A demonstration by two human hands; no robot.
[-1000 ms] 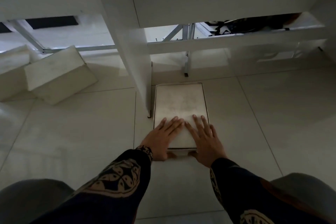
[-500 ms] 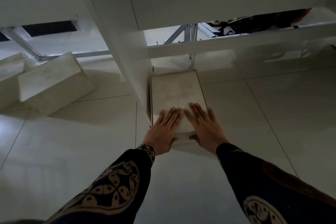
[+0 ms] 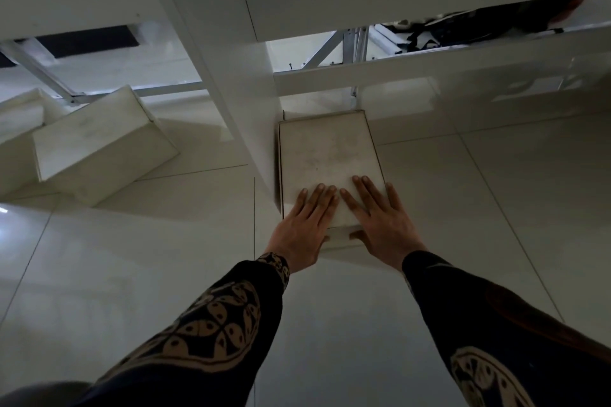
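A flat white cardboard box lies on the tiled floor, its left side against a white upright panel. My left hand lies flat on the box's near left corner, fingers straight, thumb against the near edge. My right hand lies flat on the near right corner, fingers spread and straight, thumb on the box's front face. The box's far end reaches under a white horizontal rail.
A second white box sits tilted on the floor at the left, with another white box behind it. A metal frame and dark items show behind the rail. Glossy floor tiles spread to the right and near side.
Both hands have pushed the box away from me, so its far end now lies under the rail. My arms are stretched further out.
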